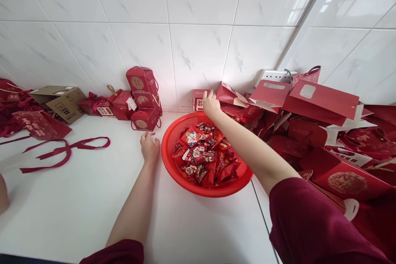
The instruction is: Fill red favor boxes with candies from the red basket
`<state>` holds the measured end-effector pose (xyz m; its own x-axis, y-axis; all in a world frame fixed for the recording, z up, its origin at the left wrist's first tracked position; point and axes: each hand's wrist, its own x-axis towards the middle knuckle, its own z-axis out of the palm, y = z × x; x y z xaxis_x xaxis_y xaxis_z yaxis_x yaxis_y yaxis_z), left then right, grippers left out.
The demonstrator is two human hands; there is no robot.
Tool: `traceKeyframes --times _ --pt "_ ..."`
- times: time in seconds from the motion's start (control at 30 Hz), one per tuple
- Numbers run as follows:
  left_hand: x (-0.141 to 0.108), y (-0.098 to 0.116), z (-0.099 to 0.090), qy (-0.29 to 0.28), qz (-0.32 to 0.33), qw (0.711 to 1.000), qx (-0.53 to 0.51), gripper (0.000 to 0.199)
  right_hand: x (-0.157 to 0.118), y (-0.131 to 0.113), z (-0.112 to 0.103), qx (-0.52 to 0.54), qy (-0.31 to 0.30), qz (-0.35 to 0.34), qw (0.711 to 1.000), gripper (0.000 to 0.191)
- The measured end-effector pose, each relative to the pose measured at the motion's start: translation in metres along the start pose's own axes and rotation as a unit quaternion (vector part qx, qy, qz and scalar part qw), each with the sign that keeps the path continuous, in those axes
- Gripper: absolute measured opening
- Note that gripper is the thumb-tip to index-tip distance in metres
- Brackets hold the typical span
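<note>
A round red plastic basket stands on the white table, holding many small red-wrapped candies. Just left of its rim, my left hand rests with loosely bent fingers apart and nothing in them. It is close below a stack of dark red gift boxes with cord handles. My right arm crosses over the basket. At its far side, my right hand has its fingers bent at a small red gift box near the wall; the fingertips are partly hidden. Another red box lies right beside that hand.
A large heap of red gift boxes fills the right side, with a white power strip behind it. Left lie a brown carton, a red ribbon and red bags. Part of another person's arm shows at the left edge.
</note>
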<state>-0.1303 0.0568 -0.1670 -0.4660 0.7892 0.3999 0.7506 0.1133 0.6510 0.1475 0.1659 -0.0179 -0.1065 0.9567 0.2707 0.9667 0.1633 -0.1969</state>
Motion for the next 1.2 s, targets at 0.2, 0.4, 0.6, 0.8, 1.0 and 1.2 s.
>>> traceKeyframes --times 0.2,0.4,0.6,0.8,1.0,1.2 --pt "0.002 -0.002 0.000 -0.079 -0.021 0.997 0.010 0.031 0.014 0.006 0.000 0.013 -0.027 0.076 0.997 0.056" --pt "0.003 0.003 -0.001 -0.110 -0.029 0.993 0.000 0.022 0.017 0.023 -0.007 0.059 -0.020 0.074 0.995 0.039" --pt "0.002 0.006 -0.002 -0.110 -0.037 0.993 -0.006 0.022 0.007 0.026 -0.022 0.144 0.042 0.026 0.988 0.032" --pt "0.002 0.008 -0.004 -0.124 -0.060 0.990 -0.031 0.031 -0.032 0.021 -0.054 0.234 0.123 -0.028 0.964 0.028" --pt "0.012 0.029 -0.021 -0.089 -0.066 0.989 -0.094 0.022 -0.115 0.040 -0.084 0.458 0.174 -0.073 0.869 0.018" --pt "0.016 0.110 -0.076 -0.081 0.055 0.970 -0.221 0.032 -0.193 0.056 -0.101 0.461 0.165 -0.080 0.868 0.013"
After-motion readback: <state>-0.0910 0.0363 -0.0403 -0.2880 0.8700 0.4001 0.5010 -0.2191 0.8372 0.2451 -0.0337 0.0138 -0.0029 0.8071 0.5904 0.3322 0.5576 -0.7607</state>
